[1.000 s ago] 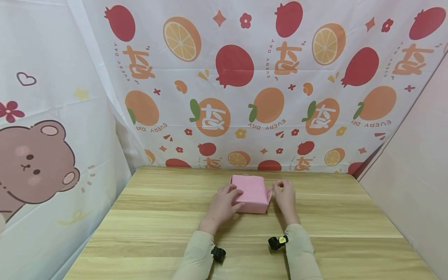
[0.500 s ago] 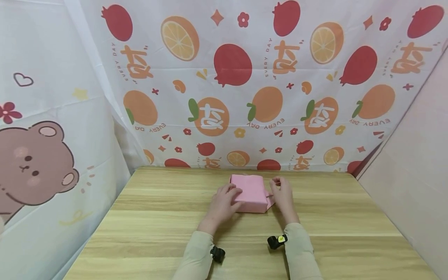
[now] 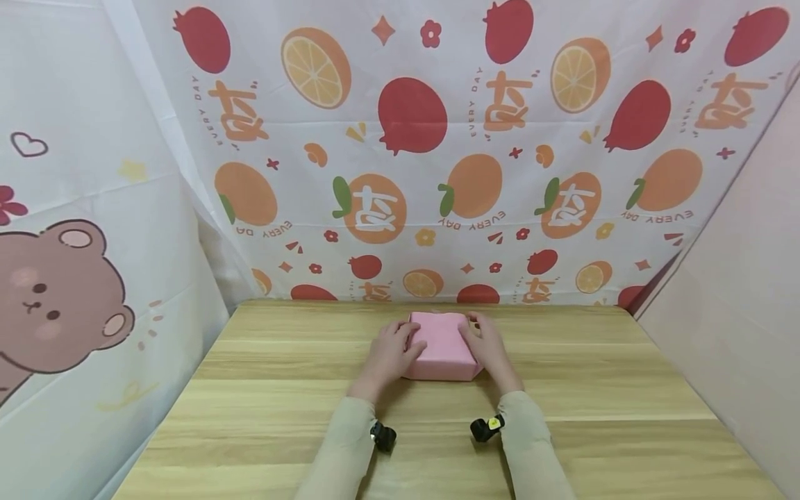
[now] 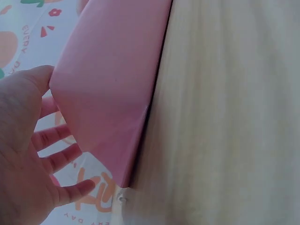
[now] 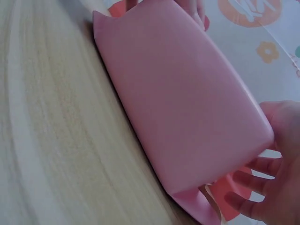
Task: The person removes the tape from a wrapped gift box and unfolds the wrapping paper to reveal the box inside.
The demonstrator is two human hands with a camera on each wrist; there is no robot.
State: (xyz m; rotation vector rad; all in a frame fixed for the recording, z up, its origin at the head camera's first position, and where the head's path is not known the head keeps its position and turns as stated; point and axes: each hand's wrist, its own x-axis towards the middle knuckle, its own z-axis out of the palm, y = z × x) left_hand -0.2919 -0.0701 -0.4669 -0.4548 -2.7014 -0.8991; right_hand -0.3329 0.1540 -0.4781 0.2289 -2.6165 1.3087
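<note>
A box-shaped parcel [image 3: 442,340] in pink paper lies on the table, with loosely folded flaps at its ends. My left hand [image 3: 389,354] holds the parcel's left end, thumb at the top edge and fingers around the side. In the left wrist view the thumb [image 4: 40,77] touches a corner while the little finger stands free. At the right end is my right hand [image 3: 490,351], its thumb on the top corner. The right wrist view shows its fingers [image 5: 248,180] loosely spread beside a pink flap [image 5: 199,206] that juts out near the tabletop; some fingertips are hidden.
The wooden table [image 3: 281,417] has its back edge close behind the parcel. A fruit-print cloth [image 3: 412,173] hangs there, and a bear-print cloth [image 3: 62,292] hangs at the left. Each wrist wears a small black camera, such as the right one [image 3: 486,428].
My right hand has left the flap it was at and moved left onto the parcel's right end. The left hand has shifted slightly left along the parcel's end, and the projecting flap is now less visible.
</note>
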